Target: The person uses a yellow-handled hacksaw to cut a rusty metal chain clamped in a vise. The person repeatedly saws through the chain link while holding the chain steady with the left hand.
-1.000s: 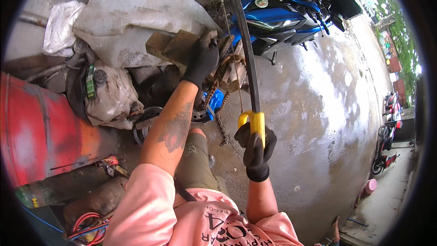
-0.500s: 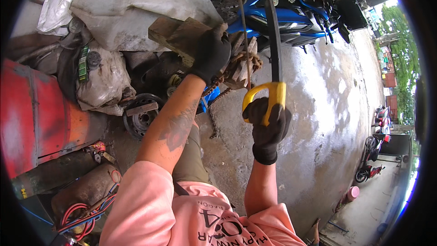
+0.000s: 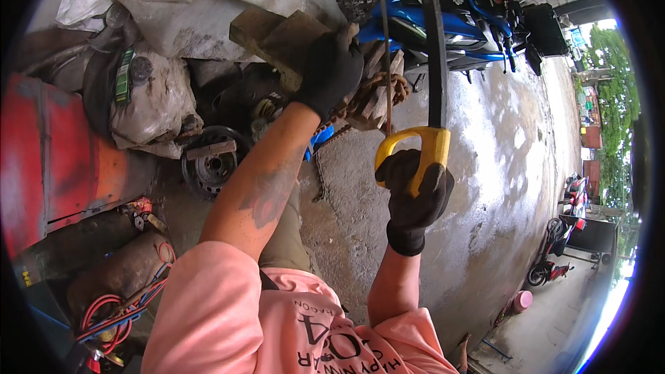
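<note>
My left hand [image 3: 329, 73], in a black glove, is closed over a rough wooden block [image 3: 267, 31] at the upper middle. My right hand [image 3: 415, 190], also gloved in black, grips the yellow handle of a hacksaw [image 3: 435, 142]. The saw's dark frame bar points away from me, and its thin blade runs alongside on the left. That blade passes across the end of lighter wood pieces [image 3: 377, 90], just right of my left hand. A rusty chain [image 3: 398, 88] winds around these pieces. Whether the blade has cut into anything, I cannot tell.
A blue motorcycle [image 3: 457, 21] stands beyond the saw. On the left are a wheel rim [image 3: 211, 166], a dusty bag [image 3: 156, 107], a red drum [image 3: 69, 159] and coiled hoses [image 3: 104, 322]. A whitish tarp [image 3: 208, 0] covers things behind. Concrete floor [image 3: 485, 166] stretches right.
The hacksaw and my right hand have shifted slightly right and toward me in the picture. My left hand keeps its hold on the block, and the whole view has tilted a little.
</note>
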{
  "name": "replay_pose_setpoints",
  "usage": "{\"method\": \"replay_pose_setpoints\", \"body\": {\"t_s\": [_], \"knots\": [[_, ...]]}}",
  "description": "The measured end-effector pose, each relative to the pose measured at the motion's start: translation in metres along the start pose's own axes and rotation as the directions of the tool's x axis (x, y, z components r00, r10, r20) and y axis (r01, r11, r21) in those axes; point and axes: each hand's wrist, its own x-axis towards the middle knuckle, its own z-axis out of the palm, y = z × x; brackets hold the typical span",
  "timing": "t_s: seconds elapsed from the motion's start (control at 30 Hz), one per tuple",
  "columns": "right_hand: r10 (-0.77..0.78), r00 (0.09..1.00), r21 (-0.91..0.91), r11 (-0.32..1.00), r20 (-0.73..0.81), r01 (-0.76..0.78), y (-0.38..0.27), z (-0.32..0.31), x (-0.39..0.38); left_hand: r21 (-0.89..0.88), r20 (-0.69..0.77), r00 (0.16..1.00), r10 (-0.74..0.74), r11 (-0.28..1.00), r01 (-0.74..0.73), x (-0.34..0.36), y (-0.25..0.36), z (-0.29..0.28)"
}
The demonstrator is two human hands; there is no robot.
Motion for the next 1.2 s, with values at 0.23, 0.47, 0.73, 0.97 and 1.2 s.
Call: {"method": "replay_pose_setpoints", "body": {"t_s": [0.23,0.47,0.73,0.97,1.2], "knots": [[0.167,0.986,0.157,0.974,-0.028,-0.16,-0.025,-0.042,-0.126,-0.066,0.024,0.996,-0.081,0.994,0.083,0.002,-0.001,-0.001],[-0.055,0.991,0.266,0.964,0.118,0.022,0.005,-0.01,0.005,-0.034,-0.003,1.0,-0.03,0.999,0.03,-0.001,0.007,-0.002],[0.132,0.991,0.177,0.976,-0.035,-0.124,-0.026,-0.05,-0.133,-0.048,0.045,0.996,-0.079,0.996,0.081,0.004,0.016,-0.007],[0.018,1.0,0.186,0.982,0.013,-0.02,-0.004,-0.002,-0.008,-0.049,0.017,0.996,-0.087,0.995,0.088,0.002,0.013,-0.006],[0.104,0.994,0.17,0.98,0.014,-0.105,-0.015,-0.045,-0.102,-0.014,0.093,0.988,-0.122,0.992,0.124,0.003,0.024,-0.021]]}}
